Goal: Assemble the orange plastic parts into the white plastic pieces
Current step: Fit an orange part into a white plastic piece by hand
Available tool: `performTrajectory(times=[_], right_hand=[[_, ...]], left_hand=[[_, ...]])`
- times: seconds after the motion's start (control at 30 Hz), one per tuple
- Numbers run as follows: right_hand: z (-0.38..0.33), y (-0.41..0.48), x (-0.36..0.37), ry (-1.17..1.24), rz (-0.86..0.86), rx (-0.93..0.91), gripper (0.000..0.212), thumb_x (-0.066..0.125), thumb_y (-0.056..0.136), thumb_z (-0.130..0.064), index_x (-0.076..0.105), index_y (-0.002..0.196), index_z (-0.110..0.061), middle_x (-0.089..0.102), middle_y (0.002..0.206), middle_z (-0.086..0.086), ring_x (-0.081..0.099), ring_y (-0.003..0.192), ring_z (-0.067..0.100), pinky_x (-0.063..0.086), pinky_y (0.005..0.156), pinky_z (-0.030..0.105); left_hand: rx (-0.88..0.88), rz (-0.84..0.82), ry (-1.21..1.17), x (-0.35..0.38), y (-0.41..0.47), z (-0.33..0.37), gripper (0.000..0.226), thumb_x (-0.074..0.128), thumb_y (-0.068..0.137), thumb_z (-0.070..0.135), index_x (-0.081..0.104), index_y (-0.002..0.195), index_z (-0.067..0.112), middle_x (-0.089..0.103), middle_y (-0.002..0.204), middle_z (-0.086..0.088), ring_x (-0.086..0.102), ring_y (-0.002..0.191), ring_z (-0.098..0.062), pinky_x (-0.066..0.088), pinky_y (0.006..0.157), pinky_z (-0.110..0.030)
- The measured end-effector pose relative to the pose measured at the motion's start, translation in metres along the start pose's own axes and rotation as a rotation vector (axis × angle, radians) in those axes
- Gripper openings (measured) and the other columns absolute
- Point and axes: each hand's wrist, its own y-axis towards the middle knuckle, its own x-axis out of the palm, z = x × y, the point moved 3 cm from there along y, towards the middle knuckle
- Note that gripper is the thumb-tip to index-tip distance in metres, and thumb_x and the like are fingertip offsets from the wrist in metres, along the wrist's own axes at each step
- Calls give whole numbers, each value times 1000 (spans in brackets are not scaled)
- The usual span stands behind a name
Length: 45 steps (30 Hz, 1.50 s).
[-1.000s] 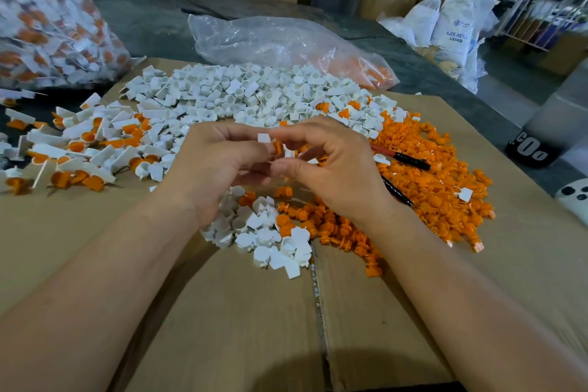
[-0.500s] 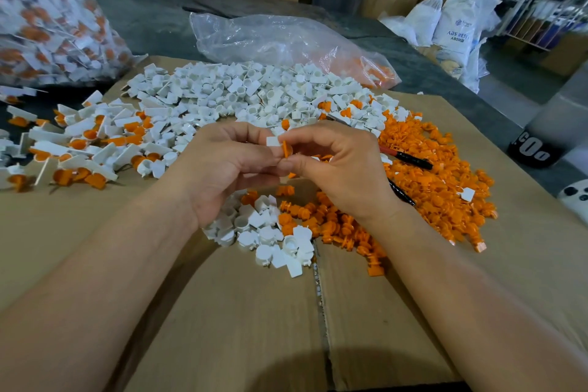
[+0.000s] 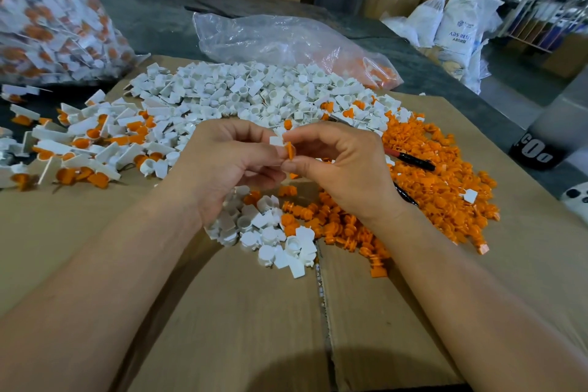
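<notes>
L hand point(image 3: 229, 165) pinches white piece point(image 3: 276, 141), R point(image 3: 346, 167) orange part point(image 3: 289, 150)

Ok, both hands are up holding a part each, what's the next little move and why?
Probably press the orange part into the white piece: the right hand pinches the orange one right beside the white one in the left hand, seemingly not yet seated.
</notes>
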Motion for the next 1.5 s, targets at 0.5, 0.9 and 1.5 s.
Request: performTrajectory(times=[0.5,0.9,1.5], right_hand=[[-3,1,-4,-67,-6,-44,36,75,70,-8,62,99,-25,61,86,-13,62,84,9,52,78,25],[0,2,-5,-60,10,-62,32,75,68,-6,67,98,-12,65,79,1,63,72,10,53,70,22],[1,1,-4,40,-32,-1,42,74,69,-1,60,104,-20,63,86,-7,66,81,13,55,78,27]], left_hand=[[42,21,26,1,1,1,8,69,71,-3,63,73,1,66,56,-11,65,50,-17,57,56,-30],[2,-39,-6,3,-2,1,24,70,51,12,62,71,0,67,57,-12,66,50,-19,55,49,-22],[-51,-42,-73,2,-2,2,31,68,52,9,58,78,-5,66,57,-12,66,50,-18,53,46,-20]])
